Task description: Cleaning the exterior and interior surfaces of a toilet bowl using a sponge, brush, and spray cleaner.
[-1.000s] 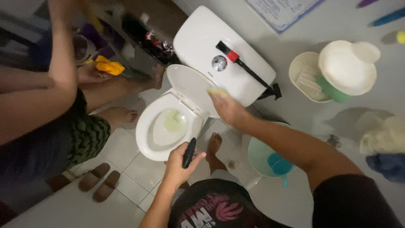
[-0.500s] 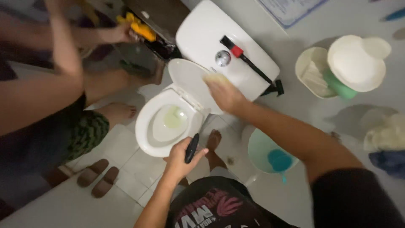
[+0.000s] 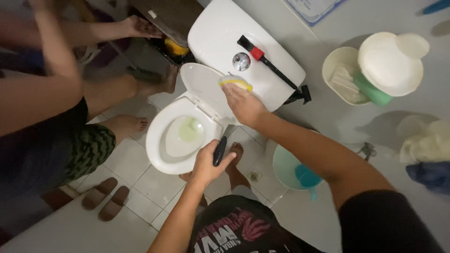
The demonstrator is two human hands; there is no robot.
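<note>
Presently: right hand [image 3: 242, 105] flat, pressing a yellow sponge [image 3: 236, 83] against the raised toilet lid [image 3: 202, 86], at its tank-side edge. Left hand [image 3: 208, 164] fisted around a black handle [image 3: 219, 151], upright, near the bowl rim [image 3: 154, 157].

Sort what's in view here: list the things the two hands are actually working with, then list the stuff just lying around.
In use:
- yellow sponge, pressed on the raised toilet lid by the right hand
- dark handle, held in the left hand
- toilet bowl

Lying about:
- black and red brush on the tank
- teal basin
- brown slippers
- cream lidded bin
</note>
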